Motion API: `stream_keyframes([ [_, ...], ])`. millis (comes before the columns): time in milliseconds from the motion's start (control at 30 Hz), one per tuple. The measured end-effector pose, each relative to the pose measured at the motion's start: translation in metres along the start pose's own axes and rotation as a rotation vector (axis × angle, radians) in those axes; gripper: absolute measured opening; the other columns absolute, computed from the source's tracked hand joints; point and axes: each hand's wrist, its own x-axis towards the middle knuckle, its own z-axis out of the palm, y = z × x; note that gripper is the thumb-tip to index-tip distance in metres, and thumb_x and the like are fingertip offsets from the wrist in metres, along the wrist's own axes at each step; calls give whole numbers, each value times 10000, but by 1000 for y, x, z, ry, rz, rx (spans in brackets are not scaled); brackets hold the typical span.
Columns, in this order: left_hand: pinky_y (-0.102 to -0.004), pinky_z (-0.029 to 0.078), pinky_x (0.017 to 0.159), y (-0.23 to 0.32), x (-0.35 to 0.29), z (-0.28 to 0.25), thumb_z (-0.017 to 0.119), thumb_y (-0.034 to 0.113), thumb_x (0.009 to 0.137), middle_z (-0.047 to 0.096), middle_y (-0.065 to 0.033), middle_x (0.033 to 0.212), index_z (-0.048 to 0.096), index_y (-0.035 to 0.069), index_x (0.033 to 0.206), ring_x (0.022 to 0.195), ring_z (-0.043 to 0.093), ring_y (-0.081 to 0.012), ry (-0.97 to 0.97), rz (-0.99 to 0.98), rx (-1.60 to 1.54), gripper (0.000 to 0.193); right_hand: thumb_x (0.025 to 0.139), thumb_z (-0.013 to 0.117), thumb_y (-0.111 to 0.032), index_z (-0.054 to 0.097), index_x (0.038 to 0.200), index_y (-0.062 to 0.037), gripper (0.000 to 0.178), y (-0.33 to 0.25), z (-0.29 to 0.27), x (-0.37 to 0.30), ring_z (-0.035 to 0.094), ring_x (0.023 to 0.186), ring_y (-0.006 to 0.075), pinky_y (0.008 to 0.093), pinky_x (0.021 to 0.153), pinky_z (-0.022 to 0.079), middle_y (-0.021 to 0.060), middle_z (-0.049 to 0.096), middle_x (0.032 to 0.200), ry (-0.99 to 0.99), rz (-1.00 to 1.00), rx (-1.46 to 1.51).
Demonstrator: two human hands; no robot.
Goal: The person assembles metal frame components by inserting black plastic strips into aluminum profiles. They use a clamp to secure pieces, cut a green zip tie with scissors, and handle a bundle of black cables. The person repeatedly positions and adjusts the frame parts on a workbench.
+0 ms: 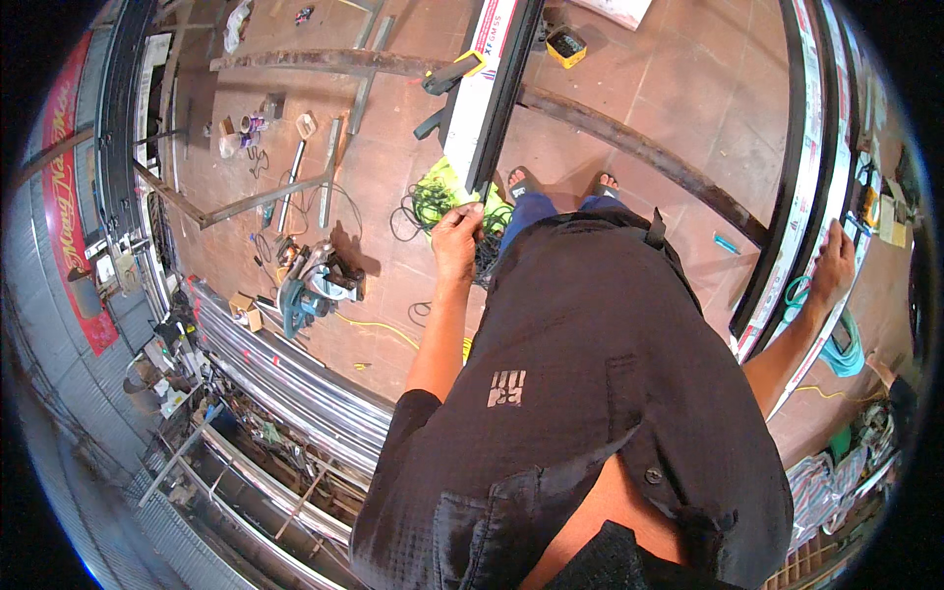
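A long aluminium profile with white protective film (477, 108) and a dark strip (506, 93) along its right side ends in front of me. My left hand (457, 236) is closed at the near end of that strip, thumb and fingers pinched on its tip. A black-and-yellow clamp (454, 74) grips the profile farther up. Out to the right, my right hand (834, 261) lies on another white-filmed profile (821, 147), its fingers stretched along it. Below the left profile's end are a yellow-green bundle (452, 177) and tangled dark cord (423, 208).
Rusty steel bars (639, 147) cross beneath the profiles. On the tiled floor sit a blue power saw (310, 295), a yellow box (567, 46) and a yellow cable (379, 329). A teal hose coil (843, 349) lies right, near another person's hand (880, 369). Metal tubes (295, 369) are stacked left.
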Motion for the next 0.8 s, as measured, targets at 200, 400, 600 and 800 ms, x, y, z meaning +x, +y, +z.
stream_keyframes([
  [200,-238,436,579,-9,-5,1,770,88,908,699,-21,855,751,-40,1061,686,567,-84,40,-17,-4,200,965,696,-454,753,1202,-44,477,-65,50,-25,627,738,123,278,711,502,53,711,850,-137,-159,173],
  [400,-236,431,573,-8,-6,3,757,95,909,707,-22,867,752,-37,1086,688,566,-80,66,-54,-1,220,963,703,-400,753,1163,-54,403,-94,83,-52,596,677,112,273,622,478,38,656,783,-343,-218,158],
  [600,-232,419,562,1,-3,4,761,122,907,696,-15,837,760,-44,1073,648,549,-72,42,-36,75,234,966,688,-410,745,1175,-61,411,-100,103,-68,635,715,152,305,690,517,82,715,900,-439,-263,146],
  [800,-248,453,579,11,1,7,769,135,908,691,-33,811,760,-57,1039,625,570,-97,1,84,254,233,969,675,-373,740,1173,-37,399,-95,116,-77,707,873,233,349,817,537,158,754,1037,-455,-319,76],
])
